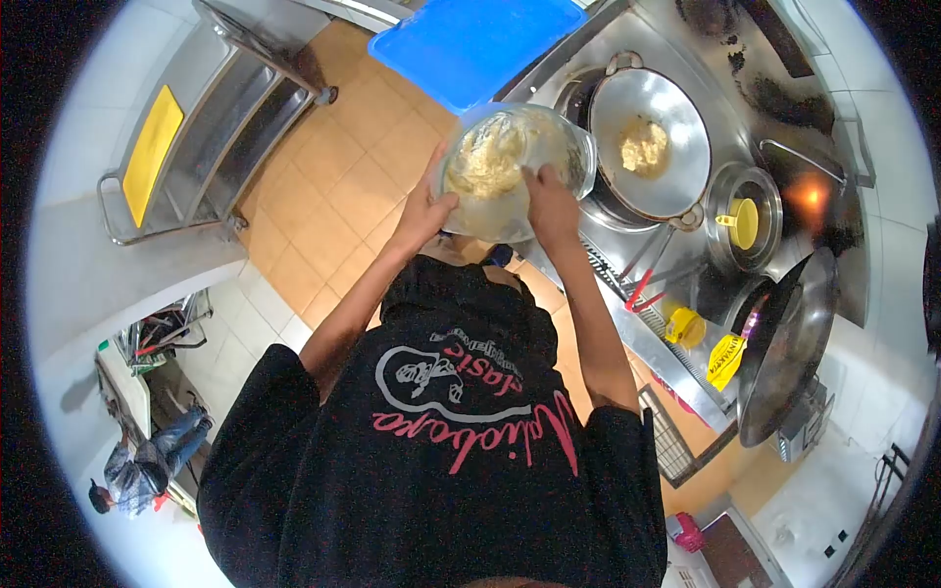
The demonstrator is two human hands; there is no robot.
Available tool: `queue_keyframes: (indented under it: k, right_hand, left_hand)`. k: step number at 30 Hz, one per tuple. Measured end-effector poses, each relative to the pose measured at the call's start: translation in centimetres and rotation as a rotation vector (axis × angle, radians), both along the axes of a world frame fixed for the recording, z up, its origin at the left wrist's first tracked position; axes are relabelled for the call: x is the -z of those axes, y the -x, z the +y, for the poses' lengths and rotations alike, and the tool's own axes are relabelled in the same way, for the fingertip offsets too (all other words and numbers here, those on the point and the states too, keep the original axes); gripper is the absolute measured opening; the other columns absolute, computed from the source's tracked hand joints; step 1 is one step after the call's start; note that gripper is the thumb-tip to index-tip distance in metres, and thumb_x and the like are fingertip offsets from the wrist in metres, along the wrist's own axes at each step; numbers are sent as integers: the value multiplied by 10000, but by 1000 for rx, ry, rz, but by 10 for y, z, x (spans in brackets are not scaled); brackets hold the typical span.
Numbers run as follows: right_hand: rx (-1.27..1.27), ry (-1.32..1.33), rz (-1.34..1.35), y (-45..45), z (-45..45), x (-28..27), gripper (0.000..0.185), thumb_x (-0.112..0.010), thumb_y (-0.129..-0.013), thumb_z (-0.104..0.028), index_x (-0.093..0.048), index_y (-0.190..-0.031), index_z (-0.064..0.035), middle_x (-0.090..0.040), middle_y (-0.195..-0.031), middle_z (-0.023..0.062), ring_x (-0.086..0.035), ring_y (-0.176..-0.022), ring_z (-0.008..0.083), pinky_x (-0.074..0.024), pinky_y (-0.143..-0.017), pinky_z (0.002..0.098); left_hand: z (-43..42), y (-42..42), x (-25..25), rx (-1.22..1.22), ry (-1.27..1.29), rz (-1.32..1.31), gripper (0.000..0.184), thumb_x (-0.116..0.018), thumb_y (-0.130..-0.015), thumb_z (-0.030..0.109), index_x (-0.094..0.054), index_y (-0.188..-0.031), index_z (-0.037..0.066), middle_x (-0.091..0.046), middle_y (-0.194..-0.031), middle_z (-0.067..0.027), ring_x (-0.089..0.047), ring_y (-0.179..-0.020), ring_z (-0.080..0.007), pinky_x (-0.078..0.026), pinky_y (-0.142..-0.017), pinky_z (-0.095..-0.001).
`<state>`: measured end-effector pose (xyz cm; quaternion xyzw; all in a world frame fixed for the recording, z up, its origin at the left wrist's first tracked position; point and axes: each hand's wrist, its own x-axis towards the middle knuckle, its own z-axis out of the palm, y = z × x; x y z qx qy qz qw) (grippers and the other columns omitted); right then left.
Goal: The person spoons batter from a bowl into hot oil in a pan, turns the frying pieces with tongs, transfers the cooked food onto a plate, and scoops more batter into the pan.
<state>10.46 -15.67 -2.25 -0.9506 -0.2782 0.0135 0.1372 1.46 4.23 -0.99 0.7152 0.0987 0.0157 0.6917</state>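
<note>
A large clear bowl (490, 218) holds a pale, lumpy mixture (487, 162). Its left side is gripped by my left hand (427, 208), thumb over the rim. My right hand (552, 204) is closed at the bowl's near right edge, fingers bent inward; whether it also holds a small tool is hidden. Just right of the bowl, a wide metal wok (676, 118) sits on the stove with a clump of yellowish food (644, 148) in it.
Blue tray (470, 44) beyond the bowl. Yellow cup (742, 223) on a round lid, red-handled tongs (642, 292), yellow jar (685, 327) and large dark wok (789, 348) at right. Metal cart (230, 127) at left; another person (152, 461) far lower left.
</note>
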Motion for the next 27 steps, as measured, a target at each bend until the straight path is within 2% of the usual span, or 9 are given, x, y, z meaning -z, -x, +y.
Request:
queue_keyframes:
  k: [3,5,9,11,12,14,20,25,27]
  right_hand:
    - [-183,121,90,4,-10,-1,373,-506,-759,-13,-565,-1121,-78,-509,-915,138,-599,-715,332,-496,-620,427]
    - [-3,6,-23,-1,-10,-18,366,-501,-764,-19,-566,-1119,-81,-513,-919,138,-603,-708,324,-494,-607,432]
    - [143,67,-118,-6,-2,-2,374,-504,-763,-17,-564,-1126,-83,-517,-909,139,-601,-703,327,-491,-605,445]
    - [33,257,164,14,-7,3,384,-509,-760,-15,-560,-1136,-75,-517,-898,146,-599,-722,333,-489,-614,432]
    - [31,257,163,18,-9,0,384,-509,-760,-15,-560,-1136,-75,-517,-898,146,-599,-722,333,-489,-614,432]
    - [9,-22,31,26,-11,-6,389,-515,-754,-19,-563,-1137,-69,-517,-888,153,-584,-736,337,-482,-612,415]
    - [-134,-265,75,47,33,-22,437,-524,-728,-3,-568,-1157,-78,-499,-863,148,-539,-815,322,-452,-697,413]
    - [-141,-42,221,48,2,-15,474,-530,-689,17,-568,-1152,-72,-498,-873,137,-530,-838,329,-432,-705,412]
    - [-133,-121,67,39,-4,-20,495,-540,-666,27,-575,-1146,-89,-500,-872,126,-530,-844,326,-435,-717,412]
  left_hand:
    - [-1,-1,9,-31,93,-8,766,-454,-724,35,-156,-1430,15,-216,-1470,-147,-221,-1351,-228,-203,-1082,-308]
    - [-2,2,7,-28,44,1,764,-454,-725,37,-160,-1430,15,-214,-1471,-148,-224,-1350,-229,-204,-1081,-307]
    - [-8,0,-7,-11,8,17,756,-454,-729,33,-170,-1429,18,-212,-1471,-153,-238,-1345,-234,-212,-1075,-301]
    - [-6,3,4,-14,-20,3,756,-454,-731,24,-169,-1431,23,-219,-1468,-152,-246,-1341,-231,-226,-1068,-299]
    - [-5,0,5,-12,-54,-22,756,-454,-733,16,-169,-1432,29,-226,-1465,-152,-254,-1337,-227,-239,-1062,-297]
    - [-6,1,7,-20,-31,-16,755,-455,-733,8,-171,-1433,34,-231,-1463,-153,-255,-1336,-227,-245,-1058,-296]
    - [-9,-4,-5,-8,51,21,750,-457,-737,4,-178,-1432,34,-231,-1467,-143,-256,-1338,-223,-234,-1061,-294]
    - [-6,-4,7,-25,-68,-4,744,-460,-740,8,-180,-1429,26,-222,-1470,-149,-244,-1344,-218,-226,-1067,-292]
    - [-7,-2,8,-22,-46,-32,741,-463,-743,10,-179,-1428,23,-219,-1471,-151,-237,-1347,-220,-222,-1070,-291]
